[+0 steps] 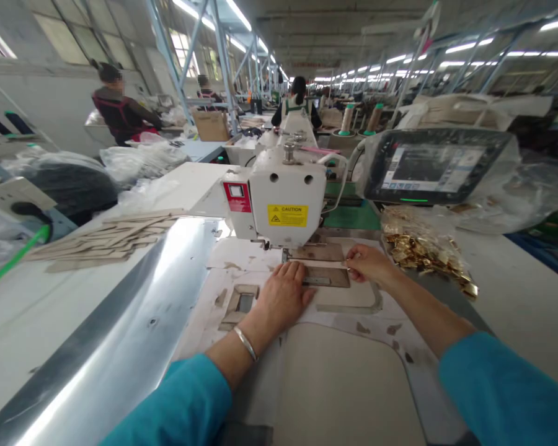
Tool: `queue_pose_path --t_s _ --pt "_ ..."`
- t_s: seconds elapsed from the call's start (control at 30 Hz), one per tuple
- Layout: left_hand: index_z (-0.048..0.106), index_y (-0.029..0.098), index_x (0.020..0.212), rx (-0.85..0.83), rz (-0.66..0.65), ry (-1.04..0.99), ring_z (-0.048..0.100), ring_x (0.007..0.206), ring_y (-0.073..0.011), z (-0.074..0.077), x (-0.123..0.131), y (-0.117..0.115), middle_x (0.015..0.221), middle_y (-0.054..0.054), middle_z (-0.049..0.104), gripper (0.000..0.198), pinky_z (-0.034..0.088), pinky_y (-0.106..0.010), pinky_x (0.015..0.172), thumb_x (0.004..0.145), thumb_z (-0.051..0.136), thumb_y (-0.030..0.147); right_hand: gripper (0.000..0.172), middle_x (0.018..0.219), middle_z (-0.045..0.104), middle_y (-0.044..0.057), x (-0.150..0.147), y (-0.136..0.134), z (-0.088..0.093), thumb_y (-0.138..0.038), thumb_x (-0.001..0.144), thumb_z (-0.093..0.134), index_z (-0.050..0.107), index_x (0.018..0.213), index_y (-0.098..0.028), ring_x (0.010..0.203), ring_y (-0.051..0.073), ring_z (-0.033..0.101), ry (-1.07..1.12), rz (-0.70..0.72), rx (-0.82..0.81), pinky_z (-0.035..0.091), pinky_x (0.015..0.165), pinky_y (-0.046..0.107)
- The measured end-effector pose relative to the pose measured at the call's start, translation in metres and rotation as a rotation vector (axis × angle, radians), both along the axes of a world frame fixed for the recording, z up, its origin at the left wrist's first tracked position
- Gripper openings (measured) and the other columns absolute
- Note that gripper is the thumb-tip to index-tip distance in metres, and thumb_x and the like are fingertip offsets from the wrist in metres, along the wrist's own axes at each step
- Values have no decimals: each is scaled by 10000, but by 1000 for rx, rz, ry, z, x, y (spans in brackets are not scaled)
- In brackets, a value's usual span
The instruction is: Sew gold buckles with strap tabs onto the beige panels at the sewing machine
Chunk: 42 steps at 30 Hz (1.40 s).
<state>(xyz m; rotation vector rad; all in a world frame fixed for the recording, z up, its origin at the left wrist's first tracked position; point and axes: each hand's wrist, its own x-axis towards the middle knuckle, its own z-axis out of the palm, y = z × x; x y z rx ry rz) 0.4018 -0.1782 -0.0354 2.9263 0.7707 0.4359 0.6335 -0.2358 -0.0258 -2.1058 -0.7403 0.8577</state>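
Under the head of a white sewing machine [288,198] lies a white template sheet [204,310] with brown strips [339,277] on it. My left hand [283,294] rests flat on the sheet just below the needle area, palm down, a silver bangle on the wrist. To its right, my right hand [365,263] has thumb and fingertips pinched at the right end of the strips; what lies between them is too small to tell. A square brown frame piece [239,306] sits left of my left hand. Nearest me is a large beige panel [344,384] with rounded corners.
Flat beige pieces [116,238] are stacked on the left table. A touchscreen [434,167] stands at the right, above a plastic bag of gold metal parts [423,248]. Thread cones [347,119] stand behind the machine. Other people [123,105] sit farther back.
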Motion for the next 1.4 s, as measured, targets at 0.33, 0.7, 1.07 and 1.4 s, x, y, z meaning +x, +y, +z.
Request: queue_pose_path --t_s 0.33,0.7,1.07,1.4 --pt "579 211 1187 -8 243 77 562 1039 -287 17 -16 3 1111 -112 593 327 467 -400 853 947 478 409 192 416 550 -48 0 1 0 -67 794 641 519 702 -183 391 109 561 27 -22 -19 460 406 179" --pt "576 228 1184 23 222 143 584 968 -292 19 -15 18 1008 -97 627 435 404 -419 826 941 429 557 233 446 567 -17 -11 5 24 -112 832 637 524 635 -159 345 83 512 111 -33 -149 437 388 184" --pt "585 220 1104 51 265 208 588 955 -282 24 -49 38 990 -91 622 469 387 -394 817 937 389 612 231 450 569 -11 -47 29 25 -90 820 620 522 621 -156 342 81 503 113 32 -147 404 366 177" --pt "575 219 1142 44 296 229 592 961 -301 27 -82 60 980 -98 626 484 393 -409 829 933 394 617 207 472 593 -3 -82 58 27 -103 816 663 529 665 -150 351 97 539 145 90 -181 442 383 179"
